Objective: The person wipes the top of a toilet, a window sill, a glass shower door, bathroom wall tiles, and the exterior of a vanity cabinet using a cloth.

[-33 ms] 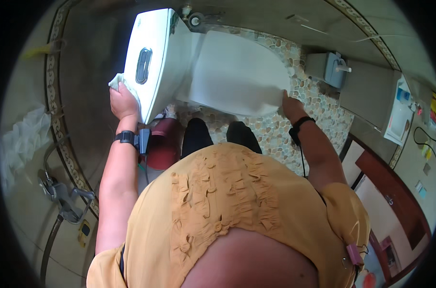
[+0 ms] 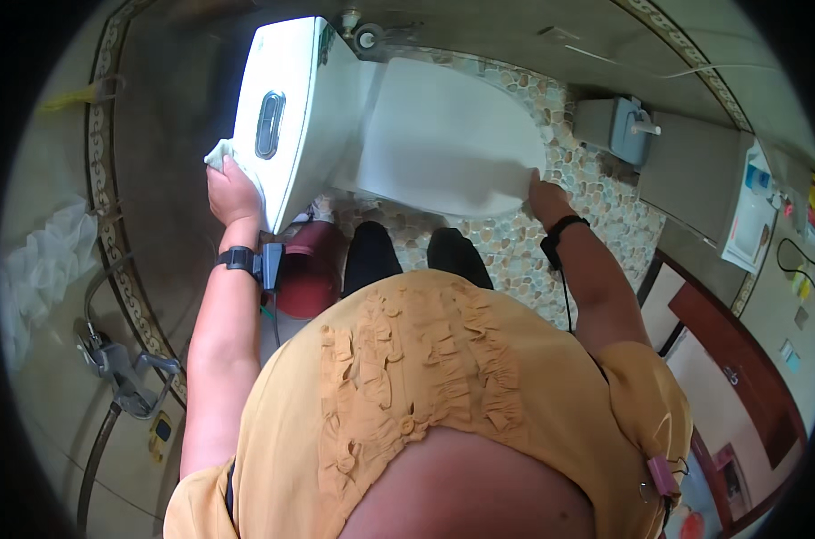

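A white toilet stands before me, its lid (image 2: 452,135) down and its tank (image 2: 286,67) at the left with an oval flush button (image 2: 269,124) on top. My left hand (image 2: 233,193) is closed on a pale cloth (image 2: 219,154), pressed against the back left edge of the tank top. Part of the cloth is hidden under the fingers. At the rounded front end of the lid, my right hand (image 2: 549,199) is closed on its rim, with the thumb on the upper side; its other fingers are mostly hidden.
Below the tank sits a dark red bin (image 2: 308,269). A grey-blue container with a white pump (image 2: 630,130) stands at the right by a long grey box. Shower fittings (image 2: 124,373) are on the left wall. Pebble-patterned floor (image 2: 596,189) surrounds the toilet; a brown-framed door (image 2: 740,368) is at far right.
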The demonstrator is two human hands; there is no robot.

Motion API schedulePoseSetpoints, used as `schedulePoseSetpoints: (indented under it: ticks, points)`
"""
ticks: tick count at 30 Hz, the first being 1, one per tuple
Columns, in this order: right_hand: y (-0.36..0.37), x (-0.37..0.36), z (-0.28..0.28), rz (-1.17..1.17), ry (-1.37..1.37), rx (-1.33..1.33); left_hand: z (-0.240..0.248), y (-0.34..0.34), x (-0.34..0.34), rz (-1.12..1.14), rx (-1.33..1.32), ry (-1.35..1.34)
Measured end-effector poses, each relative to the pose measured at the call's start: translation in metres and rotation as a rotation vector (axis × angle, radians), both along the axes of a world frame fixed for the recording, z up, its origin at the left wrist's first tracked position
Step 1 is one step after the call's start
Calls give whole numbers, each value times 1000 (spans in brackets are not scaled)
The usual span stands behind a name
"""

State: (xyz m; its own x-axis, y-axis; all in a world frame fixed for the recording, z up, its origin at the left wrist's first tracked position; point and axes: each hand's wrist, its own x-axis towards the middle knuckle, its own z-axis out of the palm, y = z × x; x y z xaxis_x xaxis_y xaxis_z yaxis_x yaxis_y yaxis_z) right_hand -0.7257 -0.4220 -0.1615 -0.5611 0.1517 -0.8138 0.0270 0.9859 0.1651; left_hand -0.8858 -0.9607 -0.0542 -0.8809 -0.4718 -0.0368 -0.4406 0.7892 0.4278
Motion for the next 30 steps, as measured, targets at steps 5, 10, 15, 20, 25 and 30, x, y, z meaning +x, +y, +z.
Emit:
schedulePoseSetpoints:
  ticks: [5, 10, 15, 20, 25, 30]
  points:
    - [-10, -20, -31, -60, -190, 73, 1, 0, 1, 4, -5, -9]
    - [36, 18, -126, -309, -142, 5, -4, 2, -2, -47, -1, 24]
    - [29, 17, -155, -736, -85, 22, -5, -2, -1, -49, 10, 24]
    - [12, 3, -131, -619, -142, -90, -5, -7, 3, -30, 22, 23]
    - [19, -2, -149, -517, -195, -78, -5, -6, 1, -44, 12, 10]
    - [23, 11, -180, -618, -185, -99, -1, -1, -1, -56, 66, 57]
